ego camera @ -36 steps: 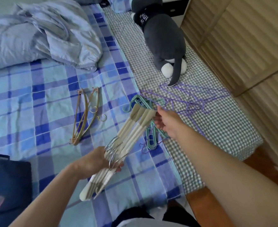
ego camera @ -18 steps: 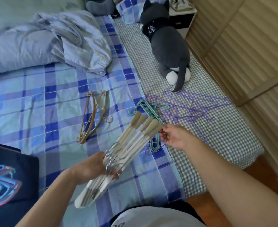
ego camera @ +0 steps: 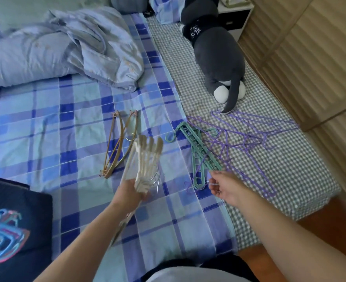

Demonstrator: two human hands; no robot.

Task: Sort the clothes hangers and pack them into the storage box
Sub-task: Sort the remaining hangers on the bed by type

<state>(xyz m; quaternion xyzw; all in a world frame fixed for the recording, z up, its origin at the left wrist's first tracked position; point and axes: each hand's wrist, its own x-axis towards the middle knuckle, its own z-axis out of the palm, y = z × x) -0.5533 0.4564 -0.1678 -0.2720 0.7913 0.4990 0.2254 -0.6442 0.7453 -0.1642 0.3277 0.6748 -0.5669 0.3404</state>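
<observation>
Leftward swings the cream hanger bundle, clenched in the left hand; right hand fingers now pinch a purple hanger, next group.

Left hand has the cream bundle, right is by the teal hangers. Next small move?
Probably carry the cream hangers left and down into the dark box. The left hand already grips them as one bundle, and the box, open at the lower left, already holds blue hangers.
</observation>
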